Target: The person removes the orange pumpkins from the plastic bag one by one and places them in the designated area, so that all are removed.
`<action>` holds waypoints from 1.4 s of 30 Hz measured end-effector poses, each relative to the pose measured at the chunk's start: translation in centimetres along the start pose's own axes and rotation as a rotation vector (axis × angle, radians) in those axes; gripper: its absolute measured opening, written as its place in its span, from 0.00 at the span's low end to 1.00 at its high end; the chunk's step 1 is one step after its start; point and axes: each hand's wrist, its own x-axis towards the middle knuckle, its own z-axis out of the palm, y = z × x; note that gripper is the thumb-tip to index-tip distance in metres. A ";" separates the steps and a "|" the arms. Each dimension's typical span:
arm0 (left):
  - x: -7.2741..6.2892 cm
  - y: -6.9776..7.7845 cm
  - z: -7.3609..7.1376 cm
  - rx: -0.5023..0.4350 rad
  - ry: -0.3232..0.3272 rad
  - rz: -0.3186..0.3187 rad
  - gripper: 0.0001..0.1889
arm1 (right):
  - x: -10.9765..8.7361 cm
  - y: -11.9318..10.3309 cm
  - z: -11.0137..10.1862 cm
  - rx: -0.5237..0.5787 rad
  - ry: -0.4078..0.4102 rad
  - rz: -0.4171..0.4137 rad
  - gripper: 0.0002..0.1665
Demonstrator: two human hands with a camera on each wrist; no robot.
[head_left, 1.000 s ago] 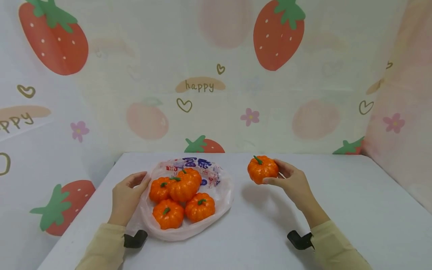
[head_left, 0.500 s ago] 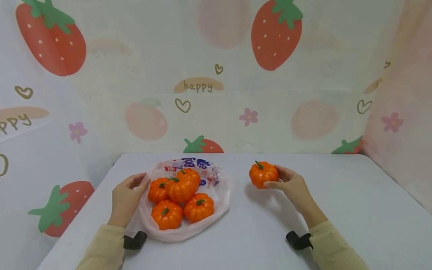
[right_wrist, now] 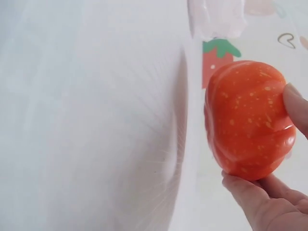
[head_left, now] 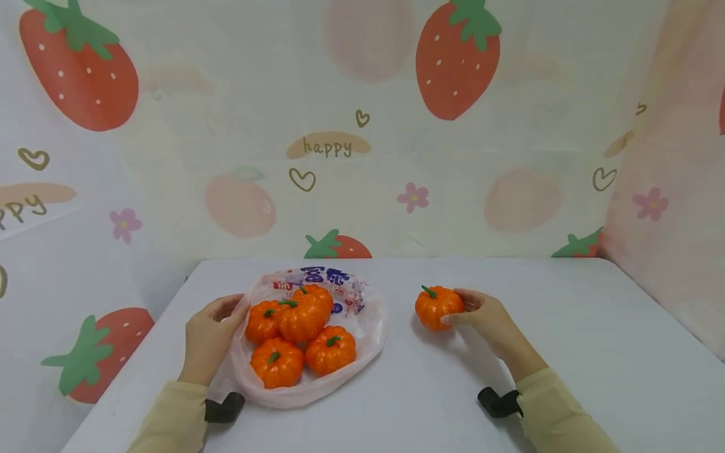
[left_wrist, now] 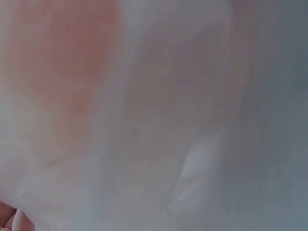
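while our left hand (head_left: pixel 207 336) is pinching the left rim of the plastic bag (head_left: pixel 369 330), narrow between thumb and fingertips, we are seeing five small pumpkins (head_left: pixel 277 368) lying inside, green stems showing. the left wrist view is giving us only a blur, so we are relying on the head view for that grip. we are judging that a light pinch is serving best: thin plastic is probably stretching under a hard pull, and a slack rim is likely folding inward.

to the right, well apart from the bag, our right hand (head_left: pixel 491 324) is holding a sixth pumpkin (head_left: pixel 436 308), thumb on its near side and fingers behind, stem up. it is sitting on the table (head_left: pixel 555 327) or hanging just over it; we are not managing to tell which. the shell is looking glossy, so we are favouring broad, even finger contact over a tip grip, with the stem left free.

surface and room: on the left we are noting a strawberry-printed side sheet (head_left: pixel 34 270); the white table is running across, soft shadow falling under the held pumpkin; behind, a pale backdrop (head_left: pixel 362 201) is carrying hearts, flowers and the word "happy"; on the right a pinkish side sheet (head_left: pixel 668 264) is closing the space.
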 end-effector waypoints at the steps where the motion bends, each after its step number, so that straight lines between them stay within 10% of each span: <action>1: 0.0 0.0 0.0 0.003 0.000 0.002 0.28 | 0.0 0.0 0.0 -0.006 -0.002 0.002 0.48; 42: -0.2 0.0 -0.1 -0.004 0.016 0.026 0.27 | 0.8 1.3 -1.7 -0.026 -0.109 0.089 0.49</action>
